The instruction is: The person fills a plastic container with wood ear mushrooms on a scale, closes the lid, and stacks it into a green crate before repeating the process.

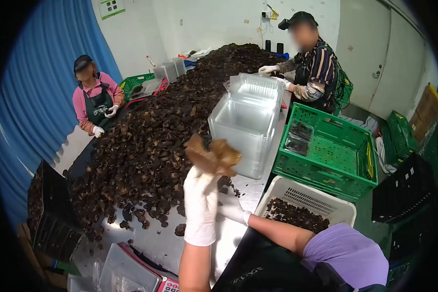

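My left hand [201, 207], in a white glove, is raised in the middle of the view. Its fingers are closed on a piece of wood ear mushroom [211, 155], brown and translucent at its edges. My right hand [232, 206], also gloved, is low over the metal table [219, 248], just right of the left wrist. The left hand covers its fingers, so I cannot make out whether they hold anything. Beyond both hands spreads a large heap of dark wood ear mushrooms [146, 146], with loose pieces along its near edge.
Stacked clear plastic trays [243, 131] stand beyond my hands. To the right are a white basket [336, 209] with dark pieces and a green crate [326, 146] holding packed trays. A scale [168, 284] sits at lower left. Co-workers stand at left [100, 97] and right [311, 68].
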A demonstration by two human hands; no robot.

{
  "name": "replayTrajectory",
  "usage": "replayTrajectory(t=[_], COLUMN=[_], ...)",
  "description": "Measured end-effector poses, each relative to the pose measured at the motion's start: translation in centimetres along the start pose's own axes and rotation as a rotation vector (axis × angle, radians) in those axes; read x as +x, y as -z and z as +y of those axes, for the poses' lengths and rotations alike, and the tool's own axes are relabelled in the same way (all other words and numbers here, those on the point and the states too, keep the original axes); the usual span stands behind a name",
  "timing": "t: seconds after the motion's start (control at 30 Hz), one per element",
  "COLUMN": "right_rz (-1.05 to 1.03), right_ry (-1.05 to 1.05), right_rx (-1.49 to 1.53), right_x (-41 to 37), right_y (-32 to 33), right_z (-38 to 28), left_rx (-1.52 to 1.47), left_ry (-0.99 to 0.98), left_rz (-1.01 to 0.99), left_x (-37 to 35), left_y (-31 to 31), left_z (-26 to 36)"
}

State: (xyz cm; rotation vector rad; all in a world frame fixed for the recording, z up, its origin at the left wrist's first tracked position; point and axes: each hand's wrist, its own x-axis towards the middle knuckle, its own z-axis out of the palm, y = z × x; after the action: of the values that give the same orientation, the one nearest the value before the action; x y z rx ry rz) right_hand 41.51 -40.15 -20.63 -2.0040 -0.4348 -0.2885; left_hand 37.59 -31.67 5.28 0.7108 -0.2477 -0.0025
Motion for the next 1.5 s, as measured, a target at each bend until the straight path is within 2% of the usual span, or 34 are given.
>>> replayTrajectory(t=[0.03, 0.07, 0.1, 0.13, 0.17, 0.23, 0.27, 0.4, 0.53, 0.63, 0.7, 0.77, 0.8, 0.9, 0.97, 1.0, 1.03, 1.1, 1.13, 1.17, 1.23, 1.27, 1.3, 1.33, 1.37, 1.4, 1.43, 1.47, 1.5], right_rz=[0.03, 0.003, -0.002, 0.005, 0.025, 0.07, 0.094, 0.154, 0.577, 0.376, 0.232, 0.136, 0.105, 0.083, 0.003, -0.104, 0.004, -0.092, -0.093, -0.091, -0.072, -0.051, -0.027, -0.037, -0.045, -0.029, 0.012, 0.05, 0.089], right_ry=[0.066, 0.052, 0.003, 0.026, 0.066, 0.139, 0.167, 0.233, 0.304, 0.222, 0.159, 0.101, 0.06, -0.166, 0.063, -0.2, 0.09, -0.089, -0.124, -0.164, -0.209, -0.21, -0.203, -0.242, -0.284, -0.283, -0.244, -0.24, -0.236], right_rx=[0.006, 0.015, 0.105, 0.074, 0.038, -0.027, -0.054, -0.129, -0.171, -0.093, -0.001, 0.104, 0.206, 0.942, 0.246, 0.051, -0.134, -0.016, 0.029, 0.072, 0.162, 0.173, 0.19, 0.227, 0.261, 0.264, 0.227, 0.281, 0.332], right_x=[0.0, 0.1, -0.1, -0.3, -0.4, -0.4, -0.4, -0.2, 0.2, -0.7, -1.2, -1.5, -1.5, -1.6, -0.2, 0.5, 0.3, 0.6, 0.6, 0.6, 0.9, 0.8, 0.9, 1.0, 0.8, 1.1, 1.1, 1.1, 1.0], right_y=[-2.2, -2.1, 0.2, -0.3, -1.3, -2.6, -3.1, -4.5, -7.5, -5.3, -3.6, -2.5, -2.1, -2.1, 1.4, 3.0, 3.0, 2.9, 2.7, 2.5, 3.4, 3.2, 2.9, 2.6, 2.4, 3.1, 3.5, 3.3, 3.1], right_z=[3.4, 3.0, -0.4, 0.4, 1.4, 2.8, 3.4, 4.8, 3.2, 3.7, 3.8, 3.7, 3.6, 3.5, -0.5, -4.8, -3.8, -3.7, -3.6, -3.5, -4.9, -4.3, -3.7, -3.1, -2.6, -4.0, -4.9, -4.2, -3.6], left_rx=[0.488, 0.245, 0.002, 0.123, 0.12, 0.801, 0.005, 0.05, 0.142, 0.151, 0.35, 0.376, 0.372, 0.501, 0.887, 0.788, 0.691, 1.089, 1.041, 1.501, 1.596, 1.548, 1.479, 1.561, 1.807, 1.693, 1.67, 1.768, 1.781], left_ry=[-0.125, -0.043, 0.039, 0.082, 0.084, -0.283, 0.028, 0.073, 0.118, 0.133, 0.181, 0.18, 0.191, 0.266, 0.024, -0.088, -0.2, -0.141, -0.17, -0.079, -0.14, -0.372, -0.49, -0.383, 0.381, -0.374, -0.449, -0.461, -0.327], left_rz=[-0.075, -0.1, -0.124, -0.053, -0.054, -0.286, -0.135, -0.134, -0.115, -0.119, -0.076, -0.083, -0.074, -0.079, -0.331, -0.36, -0.394, -0.556, -0.536, -0.687, -0.665, -0.537, -0.307, -0.195, -0.157, 0.124, 0.322, 0.419, 0.574], left_x=[0.4, 0.7, 1.0, 0.7, 0.7, 1.0, 0.4, 0.0, -0.3, -0.6, -1.2, -1.8, -2.2, -3.6, -4.8, -5.5, -6.3, -8.4, -9.3, -9.7, -10.2, -10.6, -11.0, -11.4, -9.9, -11.6, -11.8, -12.1, -12.0], left_y=[-0.4, -1.0, -1.8, -3.5, -3.4, -3.7, -5.1, -5.5, -5.3, -4.8, -3.5, -1.4, -0.7, 0.6, -1.4, -0.6, 0.2, -0.3, -0.6, -0.3, 2.1, 3.8, 5.6, 7.6, 6.5, 9.7, 12.1, 13.5, 14.0], left_z=[-0.2, -0.7, -1.2, -0.5, -0.6, -0.5, -0.7, -0.7, -1.9, -3.3, -4.2, -6.0, -7.1, -10.3, -8.3, -11.6, -15.0, -15.4, -14.8, -13.8, -13.2, -12.1, -11.8, -11.0, -7.2, -7.8, -7.3, -5.9, -4.8])
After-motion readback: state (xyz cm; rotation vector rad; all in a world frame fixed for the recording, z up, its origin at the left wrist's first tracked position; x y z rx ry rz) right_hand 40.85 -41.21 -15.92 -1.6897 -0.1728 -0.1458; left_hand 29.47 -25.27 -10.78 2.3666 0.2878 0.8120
